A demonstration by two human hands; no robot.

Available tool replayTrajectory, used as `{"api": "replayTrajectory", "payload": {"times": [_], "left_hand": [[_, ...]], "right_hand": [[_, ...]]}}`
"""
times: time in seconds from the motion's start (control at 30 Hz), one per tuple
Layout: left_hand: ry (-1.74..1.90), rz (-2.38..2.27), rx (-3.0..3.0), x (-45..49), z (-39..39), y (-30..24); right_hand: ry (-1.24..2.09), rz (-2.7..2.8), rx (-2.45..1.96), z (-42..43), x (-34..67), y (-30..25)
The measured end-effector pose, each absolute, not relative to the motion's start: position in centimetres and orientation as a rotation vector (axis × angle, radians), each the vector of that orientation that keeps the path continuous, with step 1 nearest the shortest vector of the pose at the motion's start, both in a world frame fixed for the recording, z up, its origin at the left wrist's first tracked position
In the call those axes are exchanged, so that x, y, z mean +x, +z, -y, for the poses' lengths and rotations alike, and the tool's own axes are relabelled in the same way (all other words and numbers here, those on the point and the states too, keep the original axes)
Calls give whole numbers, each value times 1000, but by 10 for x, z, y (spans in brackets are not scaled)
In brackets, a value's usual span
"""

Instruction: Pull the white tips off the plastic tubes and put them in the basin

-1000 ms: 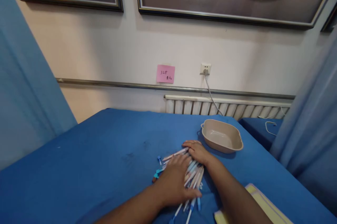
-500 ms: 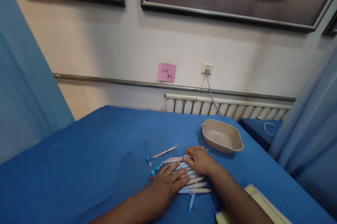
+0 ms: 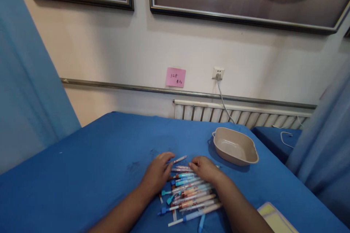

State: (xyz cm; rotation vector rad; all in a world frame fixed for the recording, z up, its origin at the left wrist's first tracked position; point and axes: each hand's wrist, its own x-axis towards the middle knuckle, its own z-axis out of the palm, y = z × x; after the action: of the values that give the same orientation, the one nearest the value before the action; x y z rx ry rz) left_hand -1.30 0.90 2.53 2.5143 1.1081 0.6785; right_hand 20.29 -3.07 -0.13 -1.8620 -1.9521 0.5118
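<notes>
A row of pens, several of them with blue or brown ends, lies side by side on the blue cloth. Beyond the row, a separate pink-and-white pen has its left end hidden by my left hand, whose thumb and fingers close around it. My right hand rests at the far right of the row, fingers curled over the ends of the upper pens. What lies under its palm is hidden. Small blue caps stick out at the row's left side.
A beige plastic basin stands behind my right hand. A yellow cloth or pad lies at the lower right. A blue-covered table reaches the wall, by a radiator. Blue curtains hang at both sides.
My left hand has lifted off the row and moved up and left to the separate pen, uncovering the pens' left ends. My right hand has stayed near the row's right side, its fingers more curled.
</notes>
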Motion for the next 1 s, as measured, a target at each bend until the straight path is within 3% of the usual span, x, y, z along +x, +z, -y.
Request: {"api": "replayTrajectory", "payload": {"times": [0.2,0.53,0.73,1.0], "left_hand": [[382,-1228,2518,-1,-51,17],[601,-979,2521,40,-57,13],[683,-647,2433,27,-57,15],[659,-767,2333,26,-61,7]], "right_hand": [[671,1864,-1739,30,208,-11],[1057,1043,-1540,4,219,-19],[1097,1181,-1461,9,217,-16],[1122,1321,-1396,13,219,-20]]}}
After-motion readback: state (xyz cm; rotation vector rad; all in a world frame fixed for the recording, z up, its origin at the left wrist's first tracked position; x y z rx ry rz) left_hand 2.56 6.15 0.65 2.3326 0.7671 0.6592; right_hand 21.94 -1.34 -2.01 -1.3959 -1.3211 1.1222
